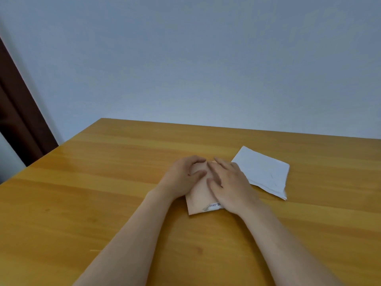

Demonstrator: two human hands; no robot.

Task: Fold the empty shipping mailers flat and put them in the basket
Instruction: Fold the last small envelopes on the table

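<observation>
Left hand (184, 175) grips tan mailer (198, 201) | right hand (231, 186) pressing flat | white label strip (214, 205)

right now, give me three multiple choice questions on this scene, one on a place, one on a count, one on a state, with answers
1. Where does the white mailer lie relative to the brown mailer?
A. on top of it
B. to its left
C. to its right, on the table

2. How many mailers are in view?
A. one
B. two
C. four

3. What is the right hand doing?
A. pressing flat on the brown mailer
B. lifting the white mailer
C. hanging off the table edge

Answers:
1 C, the white one lies flat on the wood, right of both hands.
2 B, one brown and one white show, no more.
3 A, its fingers lie straight on the brown mailer's top.
</observation>
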